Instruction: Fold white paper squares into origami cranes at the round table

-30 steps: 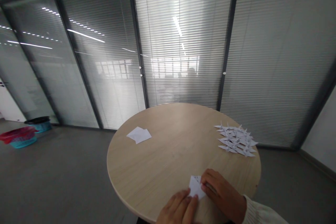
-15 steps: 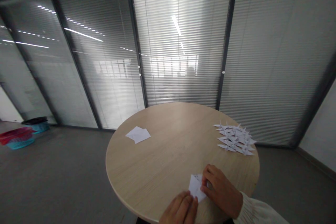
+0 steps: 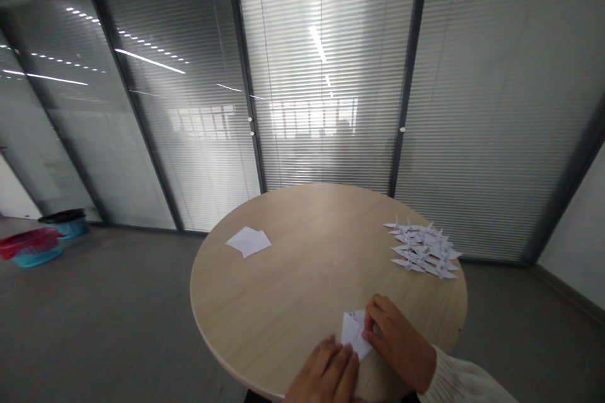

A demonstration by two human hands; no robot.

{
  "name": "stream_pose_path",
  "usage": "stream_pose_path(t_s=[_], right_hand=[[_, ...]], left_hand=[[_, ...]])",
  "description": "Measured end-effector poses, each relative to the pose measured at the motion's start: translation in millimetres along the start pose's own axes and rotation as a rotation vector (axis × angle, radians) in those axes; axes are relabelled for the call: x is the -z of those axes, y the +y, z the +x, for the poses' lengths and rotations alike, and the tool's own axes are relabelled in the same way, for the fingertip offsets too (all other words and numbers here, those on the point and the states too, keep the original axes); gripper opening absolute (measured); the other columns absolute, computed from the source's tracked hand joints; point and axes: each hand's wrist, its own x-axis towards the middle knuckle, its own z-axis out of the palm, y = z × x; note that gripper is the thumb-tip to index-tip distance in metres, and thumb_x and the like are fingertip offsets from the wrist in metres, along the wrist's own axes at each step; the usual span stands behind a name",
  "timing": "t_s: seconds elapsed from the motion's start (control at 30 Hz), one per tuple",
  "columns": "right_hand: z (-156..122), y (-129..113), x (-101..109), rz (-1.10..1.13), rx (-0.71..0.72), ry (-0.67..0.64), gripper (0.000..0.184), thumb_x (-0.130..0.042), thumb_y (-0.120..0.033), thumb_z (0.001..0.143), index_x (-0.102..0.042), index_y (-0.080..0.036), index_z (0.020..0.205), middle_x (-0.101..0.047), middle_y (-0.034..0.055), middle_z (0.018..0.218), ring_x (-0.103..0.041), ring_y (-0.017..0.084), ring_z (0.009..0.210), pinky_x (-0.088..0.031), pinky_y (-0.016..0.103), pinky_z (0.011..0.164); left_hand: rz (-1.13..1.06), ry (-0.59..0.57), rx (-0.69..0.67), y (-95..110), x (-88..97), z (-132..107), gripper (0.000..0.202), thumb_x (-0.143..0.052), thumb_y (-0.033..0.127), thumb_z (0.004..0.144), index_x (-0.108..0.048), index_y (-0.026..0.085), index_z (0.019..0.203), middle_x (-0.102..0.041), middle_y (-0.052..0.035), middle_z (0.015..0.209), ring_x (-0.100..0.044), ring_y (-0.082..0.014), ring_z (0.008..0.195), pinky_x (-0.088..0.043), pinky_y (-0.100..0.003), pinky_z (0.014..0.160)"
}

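A small folded white paper (image 3: 353,332) lies near the front edge of the round wooden table (image 3: 302,277). My left hand (image 3: 326,374) rests at the table's edge, fingers lying together with their tips on the paper's lower corner. My right hand (image 3: 399,343) lies on the paper's right side, fingers curled and pressing it down at its right edge. A cream knitted sleeve covers my right wrist.
Several folded paper cranes (image 3: 422,249) lie in a cluster at the table's right. Two flat white sheets (image 3: 249,242) lie at its left. Glass walls with blinds stand behind. Red and blue baskets (image 3: 28,245) sit on the floor far left.
My left hand has slid slightly forward onto the paper's corner. My right hand stays on the paper's right edge. The view has shifted a little.
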Motion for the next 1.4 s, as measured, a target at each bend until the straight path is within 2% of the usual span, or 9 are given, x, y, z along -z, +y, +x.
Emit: stream_pose_path(t_s=[0.1,0.23,0.33,0.47,0.6,0.9,1.07,1.23,1.4], right_hand=[[0.6,-0.4,-0.1,-0.035,0.012,0.000,0.015,-0.047,-0.004,0.073,-0.050,-0.017,0.068,-0.049,0.0020,0.077,-0.048,0.017,0.075,-0.039,0.029,0.071],[2.7,-2.1,-2.3,-0.130,0.036,0.007,0.017,-0.046,-0.002,0.074,-0.051,-0.017,0.070,-0.050,0.0023,0.077,-0.048,0.017,0.075,-0.039,0.028,0.069],[5.1,-2.7,-5.8,-0.227,0.015,0.001,0.019,-0.047,0.001,0.073,-0.053,-0.017,0.072,-0.050,0.0028,0.077,-0.048,0.017,0.075,-0.039,0.028,0.068],[9.7,-2.0,-11.3,-0.310,0.011,0.011,0.018,-0.048,0.001,0.074,-0.053,-0.016,0.073,-0.051,0.0033,0.078,-0.048,0.017,0.075,-0.039,0.029,0.068],[15.5,-1.5,-15.3,-0.351,0.034,0.020,0.015,-0.050,-0.001,0.075,-0.053,-0.016,0.074,-0.050,0.0032,0.078,-0.048,0.018,0.075,-0.039,0.029,0.068],[16.7,8.3,-24.8,-0.444,0.183,0.114,0.016,-0.049,-0.003,0.077,-0.046,-0.018,0.074,-0.046,0.0007,0.075,-0.047,0.017,0.072,-0.037,0.028,0.065],[13.9,10.1,-24.6,-0.467,0.250,0.151,0.015,-0.044,-0.005,0.080,-0.044,-0.019,0.075,-0.045,0.0004,0.074,-0.047,0.017,0.070,-0.036,0.029,0.063],[14.2,7.5,-22.2,-0.474,0.245,0.160,0.014,-0.043,-0.006,0.081,-0.043,-0.019,0.074,-0.045,0.0002,0.072,-0.047,0.016,0.069,-0.036,0.028,0.063],[14.8,10.5,-27.4,-0.458,0.227,0.159,0.014,-0.044,-0.005,0.080,-0.043,-0.018,0.075,-0.045,0.0006,0.073,-0.047,0.016,0.069,-0.036,0.027,0.063]], left_hand=[[-0.005,0.010,-0.033,-0.8,0.4,1.6,0.040,-0.038,0.042,0.083,-0.051,0.013,0.107,-0.061,-0.0064,0.096,-0.054,-0.0156,0.091,-0.044,-0.031,0.087],[-0.018,0.000,-0.065,-2.4,2.2,1.9,0.033,-0.038,0.034,0.085,-0.052,0.014,0.107,-0.061,-0.0055,0.100,-0.052,-0.0173,0.101,-0.041,-0.034,0.092],[-0.070,-0.052,-0.070,-6.7,8.5,3.4,0.029,-0.036,0.027,0.086,-0.051,0.015,0.108,-0.060,-0.0034,0.105,-0.048,-0.0156,0.108,-0.038,-0.031,0.095],[-0.197,-0.128,-0.051,-15.4,23.3,9.6,0.034,-0.039,0.035,0.085,-0.049,0.013,0.109,-0.060,-0.0047,0.108,-0.044,-0.0140,0.113,-0.036,-0.027,0.097],[-0.277,-0.204,-0.046,-22.5,32.9,13.2,0.026,-0.039,0.027,0.085,-0.050,0.014,0.105,-0.057,-0.0050,0.113,-0.042,-0.0130,0.114,-0.034,-0.027,0.098],[-0.254,-0.182,-0.087,-20.1,26.2,6.3,0.027,-0.040,0.020,0.084,-0.048,0.013,0.109,-0.059,-0.0049,0.109,-0.044,-0.0130,0.113,-0.035,-0.027,0.097],[-0.210,-0.185,-0.073,-18.4,28.8,8.1,0.034,-0.035,0.023,0.086,-0.043,0.012,0.117,-0.059,-0.0058,0.109,-0.047,-0.0127,0.110,-0.038,-0.025,0.095],[-0.163,-0.137,-0.103,-17.6,27.0,5.6,0.033,-0.042,0.026,0.084,-0.045,0.015,0.115,-0.060,-0.0047,0.106,-0.047,-0.0136,0.110,-0.038,-0.027,0.095],[-0.149,-0.149,-0.143,-18.5,25.3,2.4,0.034,-0.043,0.028,0.083,-0.046,0.016,0.115,-0.058,-0.0045,0.107,-0.046,-0.0153,0.110,-0.038,-0.029,0.096]])
